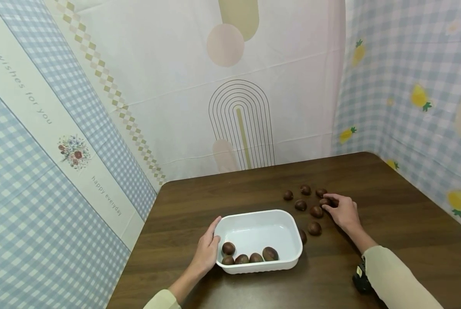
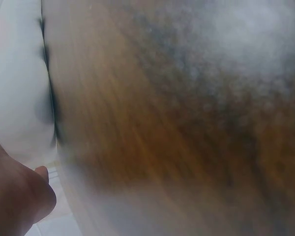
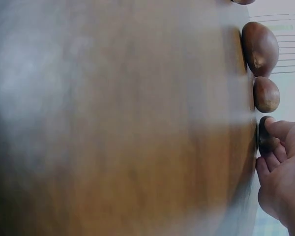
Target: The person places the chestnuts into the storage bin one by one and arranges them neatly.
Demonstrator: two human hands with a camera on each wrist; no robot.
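Note:
My left hand [image 1: 206, 250] grips the left end of a white rectangular dish [image 1: 259, 269], its thumb at the rim. Inside, several brown chestnuts [image 1: 270, 254] lie along the near side and left corner. In the left wrist view, part of the left hand [image 2: 19, 194] shows beside the white dish wall [image 2: 19, 83]. To the right of the dish, my right hand [image 1: 344, 211] pinches a chestnut [image 1: 324, 202] between thumb and fingers, low at the tabletop. The right wrist view shows this hand [image 3: 287, 172] on the dark chestnut [image 3: 266, 140], partly hidden by the fingers.
Several loose chestnuts [image 1: 301, 205] are scattered on the brown wooden table [image 1: 199, 197] between the dish and the right hand. One chestnut [image 1: 302, 237] sits against the dish's right side, partly hidden. Patterned cloths [image 1: 168, 86] hang behind and at both sides.

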